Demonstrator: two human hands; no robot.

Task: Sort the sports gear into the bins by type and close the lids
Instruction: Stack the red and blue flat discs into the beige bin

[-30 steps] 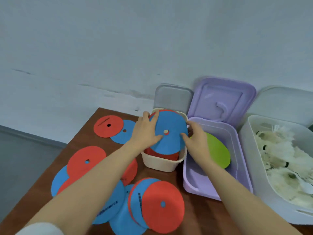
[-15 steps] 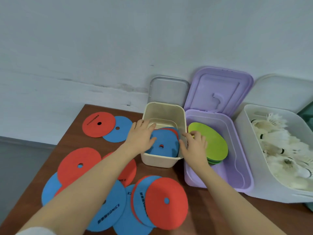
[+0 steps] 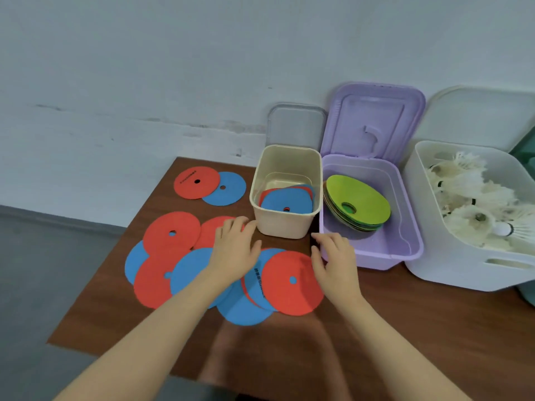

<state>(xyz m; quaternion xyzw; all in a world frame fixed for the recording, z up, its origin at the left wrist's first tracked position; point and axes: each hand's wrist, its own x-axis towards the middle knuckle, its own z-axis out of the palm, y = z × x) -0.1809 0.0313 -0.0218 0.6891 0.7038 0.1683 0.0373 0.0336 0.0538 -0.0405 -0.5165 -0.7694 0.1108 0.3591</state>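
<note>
Left hand (image 3: 236, 250) and right hand (image 3: 335, 260) relaxed, empty, over flat discs (image 3: 292, 283), beige bin (image 3: 285, 224) beyond

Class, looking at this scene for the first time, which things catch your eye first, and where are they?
The scatter of red and blue flat discs across the brown table, under two open hands: left hand, right hand. Behind them, a cream bin holds bent discs, a purple bin holds green cones, and a white bin holds shuttlecocks.
</note>
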